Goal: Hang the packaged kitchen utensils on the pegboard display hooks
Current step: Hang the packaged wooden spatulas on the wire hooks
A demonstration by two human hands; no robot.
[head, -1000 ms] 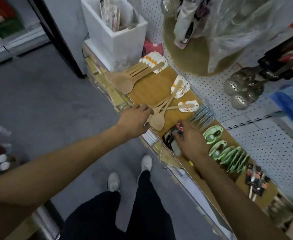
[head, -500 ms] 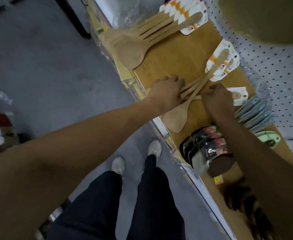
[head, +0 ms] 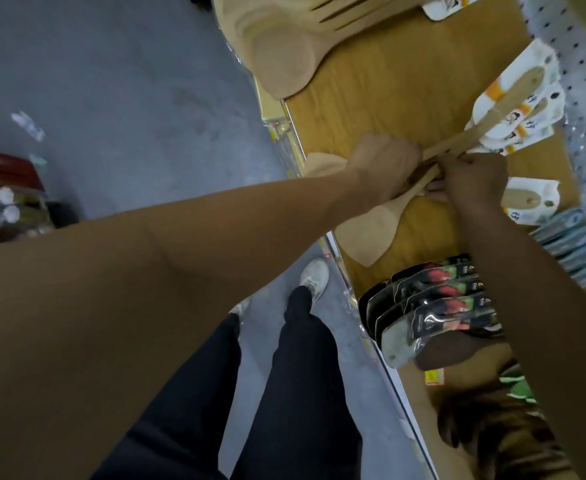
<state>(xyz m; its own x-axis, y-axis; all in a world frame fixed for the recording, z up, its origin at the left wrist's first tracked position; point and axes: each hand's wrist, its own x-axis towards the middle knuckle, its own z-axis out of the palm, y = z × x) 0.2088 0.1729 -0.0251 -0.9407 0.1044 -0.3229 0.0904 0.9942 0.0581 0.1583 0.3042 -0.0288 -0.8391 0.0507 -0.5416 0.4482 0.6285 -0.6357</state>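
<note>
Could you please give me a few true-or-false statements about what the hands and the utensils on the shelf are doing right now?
1. Both hands are on the wooden spatulas. True.
2. The left hand hangs idle beside the shelf. False: it grips the spatula handles.
3. The black-packaged utensils lie nearer the person than the spatulas. True.
4. The right hand holds a black pack. False: it pinches the spatula handles.
5. The shelf is wood-coloured. True.
</note>
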